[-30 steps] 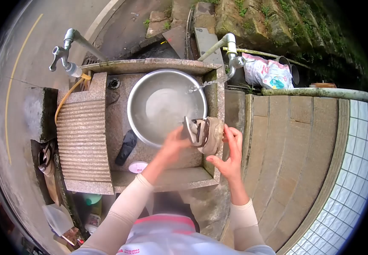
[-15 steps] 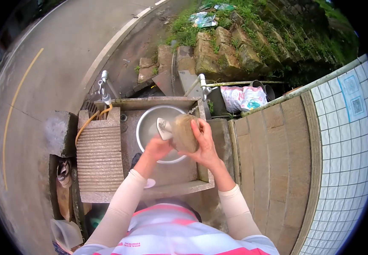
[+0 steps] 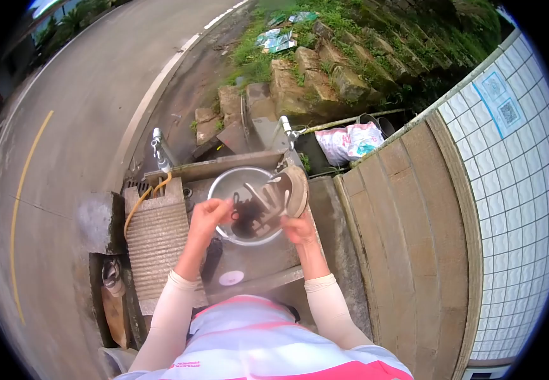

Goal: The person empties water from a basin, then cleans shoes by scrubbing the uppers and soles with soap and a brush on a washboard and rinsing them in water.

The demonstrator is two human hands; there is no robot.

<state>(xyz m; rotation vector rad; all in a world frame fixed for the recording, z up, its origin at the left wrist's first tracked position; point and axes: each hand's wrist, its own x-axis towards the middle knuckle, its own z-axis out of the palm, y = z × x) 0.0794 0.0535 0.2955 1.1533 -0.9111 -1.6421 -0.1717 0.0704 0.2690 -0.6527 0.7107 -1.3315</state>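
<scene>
My right hand point(image 3: 298, 229) grips what looks like a shoe point(image 3: 296, 191) with a tan, rounded sole, tilted over the right side of a metal basin point(image 3: 214, 190). Pale bands and a dark grey part of it blur over the basin. Left of it, my left hand point(image 3: 211, 215) is closed at the basin's rim, fingertips pinched. A thin dark loop shows at those fingertips; what it belongs to is unclear. The basin stands in a stone sink point(image 3: 268, 263). Behind my left wrist lies a dark object point(image 3: 212, 254), partly hidden, near a whitish oval disc point(image 3: 231, 278).
A ribbed washboard slab point(image 3: 160, 234) flanks the sink. Two taps, one left point(image 3: 158, 142) and one right point(image 3: 288, 130), stand at its back. A stone block point(image 3: 100, 218) and a shoe on a ledge point(image 3: 112, 275) are left. A printed sack point(image 3: 350, 142) lies behind right.
My right hand has turned the shoe and lowered it slightly. My left hand has moved left, away from it. The view has shifted, and the tap stream seen before is not visible now.
</scene>
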